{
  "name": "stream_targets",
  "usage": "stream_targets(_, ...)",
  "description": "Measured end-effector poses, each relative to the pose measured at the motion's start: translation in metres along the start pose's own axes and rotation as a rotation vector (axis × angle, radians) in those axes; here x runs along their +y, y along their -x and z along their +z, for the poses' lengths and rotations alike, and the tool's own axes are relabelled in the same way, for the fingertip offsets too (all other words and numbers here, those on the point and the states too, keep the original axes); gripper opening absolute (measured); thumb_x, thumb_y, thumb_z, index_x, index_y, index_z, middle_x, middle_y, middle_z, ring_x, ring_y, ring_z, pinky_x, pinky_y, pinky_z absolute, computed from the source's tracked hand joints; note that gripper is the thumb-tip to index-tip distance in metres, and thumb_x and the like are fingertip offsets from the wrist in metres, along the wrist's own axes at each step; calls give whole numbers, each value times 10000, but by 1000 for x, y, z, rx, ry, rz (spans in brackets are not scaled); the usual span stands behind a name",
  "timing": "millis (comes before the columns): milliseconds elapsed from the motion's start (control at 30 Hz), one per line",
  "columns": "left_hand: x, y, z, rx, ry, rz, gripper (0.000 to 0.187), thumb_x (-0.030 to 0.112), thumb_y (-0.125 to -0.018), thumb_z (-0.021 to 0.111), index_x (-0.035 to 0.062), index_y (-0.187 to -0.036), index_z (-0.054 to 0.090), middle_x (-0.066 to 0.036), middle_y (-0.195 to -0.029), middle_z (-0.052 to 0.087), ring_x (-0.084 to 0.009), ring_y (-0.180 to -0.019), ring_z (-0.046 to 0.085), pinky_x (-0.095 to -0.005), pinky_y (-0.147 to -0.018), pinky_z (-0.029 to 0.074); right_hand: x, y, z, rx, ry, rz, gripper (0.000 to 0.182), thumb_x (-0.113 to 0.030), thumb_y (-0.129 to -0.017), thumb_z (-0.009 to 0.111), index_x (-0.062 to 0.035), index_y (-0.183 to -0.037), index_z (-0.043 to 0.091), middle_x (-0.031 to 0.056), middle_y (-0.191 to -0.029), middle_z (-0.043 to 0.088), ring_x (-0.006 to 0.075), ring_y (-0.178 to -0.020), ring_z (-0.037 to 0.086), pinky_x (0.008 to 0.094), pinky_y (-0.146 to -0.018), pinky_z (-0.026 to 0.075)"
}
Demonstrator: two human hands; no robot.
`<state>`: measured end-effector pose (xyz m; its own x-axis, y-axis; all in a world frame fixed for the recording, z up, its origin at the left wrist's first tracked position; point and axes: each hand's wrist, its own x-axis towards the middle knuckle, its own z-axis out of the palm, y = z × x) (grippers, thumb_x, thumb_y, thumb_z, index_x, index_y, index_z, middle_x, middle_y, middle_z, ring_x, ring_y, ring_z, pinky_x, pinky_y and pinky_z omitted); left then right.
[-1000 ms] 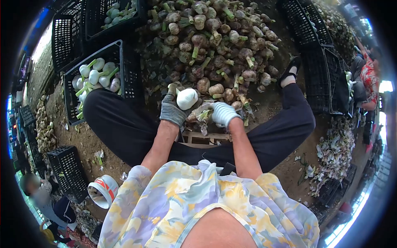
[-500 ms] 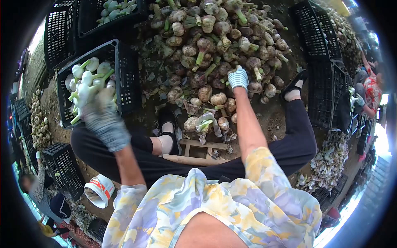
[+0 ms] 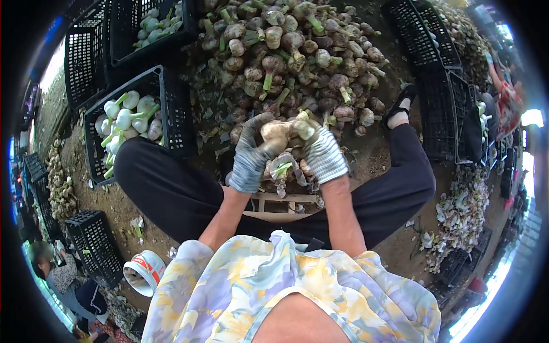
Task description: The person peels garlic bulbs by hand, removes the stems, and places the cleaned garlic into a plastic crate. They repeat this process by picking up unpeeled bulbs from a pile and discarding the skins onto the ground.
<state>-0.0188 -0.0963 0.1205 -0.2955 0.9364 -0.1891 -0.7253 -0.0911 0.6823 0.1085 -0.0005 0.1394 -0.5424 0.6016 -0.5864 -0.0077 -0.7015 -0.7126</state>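
garlic bulb (image 3: pixel 275 130): between the hands, near garlic heap (image 3: pixel 297 63) | left hand (image 3: pixel 250 153): wrapped round bulb | right hand (image 3: pixel 322 150): pinching stem end (slightly blurred) | handling: probably light, firm, papery skin slipping; grip body and stem

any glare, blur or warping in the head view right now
Head view: strong fisheye bending, with black corners; head view: bright glare at the right edge, beside the blurry person in red; head view: slight blur around the garlic bulb between left hand and right hand, the heap crisper.
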Motion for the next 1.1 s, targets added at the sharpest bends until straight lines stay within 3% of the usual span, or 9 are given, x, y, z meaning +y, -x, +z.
stream_targets(67, -12, 8, 10, 82, -668, 314, 560, 149, -731, 711, 44, -1203, 429, -85, -1122, 498, -177, -1046, 485, -307, -915, 413, 16, 5, 17, 18, -184, -78, 358, -333, -765, 661, -46, -972, 605, 17, -828, 597, 93, -692, 558, 227, -577, 470)
stream_targets(267, -27, 18, 20, 127, -418, 266, 487, 257, -813, 641, 40, -1196, 434, -70, -1155, 488, -169, -1055, 480, -305, -931, 402, 24, 23, 4, 135, -115, -124, 193, -192, -806, 620, -43, -929, 624, 1, -767, 590, 78, -641, 535, 222, -540, 446)
stream_targets(467, -36, 16, 8, 175, 76, -330, 432, 384, -841, 566, 34, -1089, 518, -101, -983, 593, -193, -853, 601, -317, -643, 536, 46, 24, -21, 257, 178, -405, 178, -55, -792, 588, 4, -956, 618, 24, -795, 605, 65, -686, 521, 212, -585, 440)
stream_targets(533, -43, 17, 13, 266, 58, -320, 418, 399, -838, 562, 37, -1048, 542, -91, -923, 617, -199, -769, 617, -302, -601, 527, 50, 27, -25, 277, 339, -548, 184, -40, -790, 583, 9, -964, 615, 29, -806, 610, 64, -705, 522, 212, -601, 444)
stream_targets(667, -26, 20, 22, 160, -184, -92, 357, 291, -813, 620, 39, -1051, 538, -82, -944, 596, -195, -837, 591, -308, -747, 497, 31, 43, -30, -52, -203, -180, 242, -85, -779, 585, -40, -1017, 581, 34, -895, 601, 112, -754, 580, 243, -625, 503)
stream_targets(867, -11, 30, 42, -136, -1172, 606, 361, 104, -733, 685, 40, -1055, 534, -44, -992, 559, -146, -905, 525, -266, -829, 429, 30, 40, -33, -150, -384, -140, 199, -27, -745, 565, -36, -944, 562, 46, -869, 596, 171, -771, 592, 307, -687, 526)
stream_targets(933, -12, 33, 34, -153, -1210, 602, 373, 100, -730, 686, 44, -1066, 533, -36, -1003, 552, -128, -922, 512, -270, -842, 427, 37, 38, -36, -202, -345, -184, 204, -2, -732, 561, -39, -933, 564, 40, -862, 595, 172, -775, 593, 312, -686, 528)
stream_targets(1000, -16, 37, 29, -38, -720, 252, 375, 102, -735, 682, 43, -1074, 532, -42, -1020, 548, -130, -933, 515, -276, -851, 430, 37, 40, -32, -256, -397, -199, 175, -33, -756, 580, -53, -929, 574, 30, -853, 591, 156, -768, 588, 298, -694, 519)
stream_targets(1100, -19, 36, 28, -9, -691, 204, 387, 127, -747, 678, 41, -1091, 524, -49, -1025, 550, -136, -941, 521, -281, -853, 435, 37, 40, -14, -40, -435, -202, 182, -159, -794, 634, -76, -955, 615, 11, -864, 604, 109, -755, 573, 250, -677, 484)
